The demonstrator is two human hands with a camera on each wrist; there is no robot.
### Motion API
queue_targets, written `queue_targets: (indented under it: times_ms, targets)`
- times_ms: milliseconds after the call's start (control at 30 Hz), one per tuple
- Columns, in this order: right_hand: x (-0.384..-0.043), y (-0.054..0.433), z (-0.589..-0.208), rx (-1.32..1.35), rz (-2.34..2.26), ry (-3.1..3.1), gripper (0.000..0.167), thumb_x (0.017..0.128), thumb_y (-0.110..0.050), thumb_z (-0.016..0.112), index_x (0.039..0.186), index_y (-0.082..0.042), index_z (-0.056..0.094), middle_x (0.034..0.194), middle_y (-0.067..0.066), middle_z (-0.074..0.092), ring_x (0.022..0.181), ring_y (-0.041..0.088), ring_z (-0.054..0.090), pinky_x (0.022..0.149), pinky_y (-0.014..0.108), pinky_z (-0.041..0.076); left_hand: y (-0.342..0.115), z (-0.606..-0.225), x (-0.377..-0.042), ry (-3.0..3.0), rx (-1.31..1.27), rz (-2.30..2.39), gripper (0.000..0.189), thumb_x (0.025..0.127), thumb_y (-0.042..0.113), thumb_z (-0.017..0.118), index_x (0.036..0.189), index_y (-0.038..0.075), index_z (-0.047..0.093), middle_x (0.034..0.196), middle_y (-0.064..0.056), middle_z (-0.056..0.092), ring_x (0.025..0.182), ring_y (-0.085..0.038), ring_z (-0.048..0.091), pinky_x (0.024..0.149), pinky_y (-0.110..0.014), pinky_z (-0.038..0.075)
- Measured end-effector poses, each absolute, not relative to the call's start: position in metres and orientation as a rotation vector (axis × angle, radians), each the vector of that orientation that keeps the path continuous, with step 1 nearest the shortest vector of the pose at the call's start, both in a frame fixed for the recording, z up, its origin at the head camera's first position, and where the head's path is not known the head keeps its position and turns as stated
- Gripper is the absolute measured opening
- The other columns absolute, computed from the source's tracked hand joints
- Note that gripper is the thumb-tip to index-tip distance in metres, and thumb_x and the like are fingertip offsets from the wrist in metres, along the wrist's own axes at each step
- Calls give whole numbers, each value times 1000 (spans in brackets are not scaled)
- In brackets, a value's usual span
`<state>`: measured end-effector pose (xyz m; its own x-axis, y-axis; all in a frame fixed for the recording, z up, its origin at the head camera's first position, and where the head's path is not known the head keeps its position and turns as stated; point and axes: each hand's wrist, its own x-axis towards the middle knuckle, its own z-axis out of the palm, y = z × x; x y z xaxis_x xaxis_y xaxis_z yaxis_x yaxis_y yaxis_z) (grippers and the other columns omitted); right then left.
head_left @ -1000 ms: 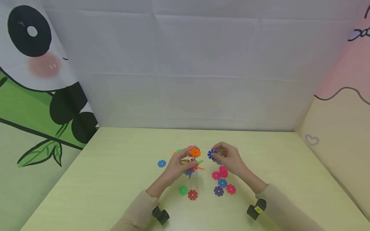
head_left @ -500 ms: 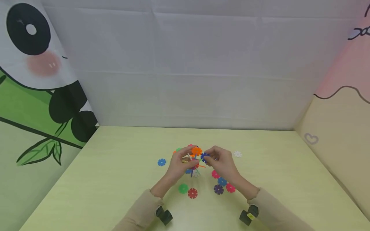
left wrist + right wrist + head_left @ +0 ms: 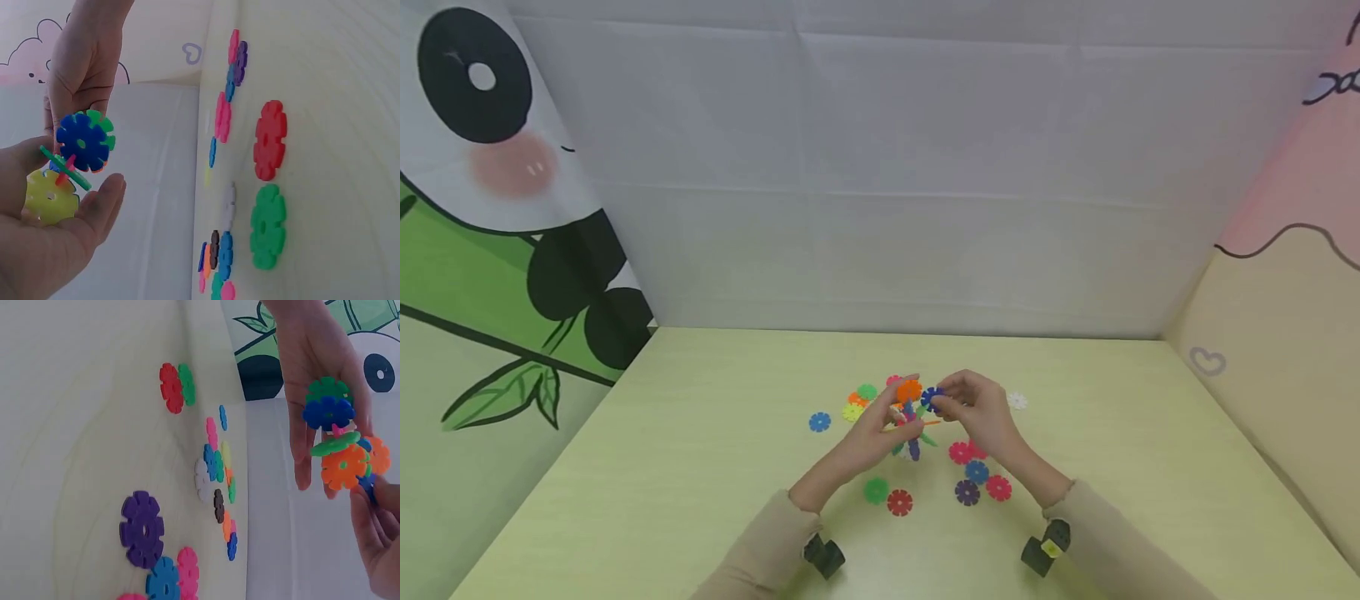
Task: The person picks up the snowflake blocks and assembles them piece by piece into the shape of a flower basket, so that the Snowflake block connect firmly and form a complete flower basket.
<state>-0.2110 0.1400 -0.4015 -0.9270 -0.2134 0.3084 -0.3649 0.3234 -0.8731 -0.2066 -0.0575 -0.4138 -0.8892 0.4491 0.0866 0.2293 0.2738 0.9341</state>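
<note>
My left hand holds a cluster of interlocked plastic snowflake discs above the table, its parts orange, green, blue, pink and yellow. In the left wrist view a yellow disc sits between that hand's thumb and fingers, with a blue disc further out. My right hand pinches a dark blue snowflake disc between thumb and fingertips. The right wrist view shows this blue disc right at the edge of the orange ones, partly covered by the fingers.
Loose discs lie flat on the pale table: green and red in front, a purple one with pink and blue ones to the right. A blue disc lies at left, a white one behind the right hand.
The right hand has come leftward, bringing the dark blue disc up against the cluster, then lifted slightly. The left hand has turned the cluster a little and shifted slightly right.
</note>
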Motion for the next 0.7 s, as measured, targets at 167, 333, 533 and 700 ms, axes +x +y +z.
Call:
queue_targets:
  times_ms: [167,333,533,700]
  targets:
    - [-224,156,-403,635,1648,-2569,20,95,-6,62,110,8,64,101,27,70,85,25,74,74,30,62,-61,-425,-211,2350,613,1705,52,98,17,60,146,9,42,135,-18,54,104,-23,55,82,-27,50]
    - [-249,191,-413,588,1364,-2753,23,95,-8,62,111,8,65,101,23,69,86,29,69,69,28,60,-66,-429,-214,2398,465,1777,48,95,13,64,140,6,48,124,-18,57,88,-16,58,73,-26,53]
    - [-273,220,-445,549,1232,-2998,27,90,-7,68,113,8,65,94,16,65,83,18,59,62,22,52,-71,-428,-213,2423,407,1797,47,93,12,67,137,3,51,115,-20,59,80,-14,55,59,-24,50]
    - [-283,217,-460,615,1199,-3071,34,87,-10,73,116,5,67,102,19,64,93,25,60,73,30,54,-71,-430,-213,2417,414,1795,40,93,13,67,129,2,55,111,-21,59,80,-13,55,62,-23,51]
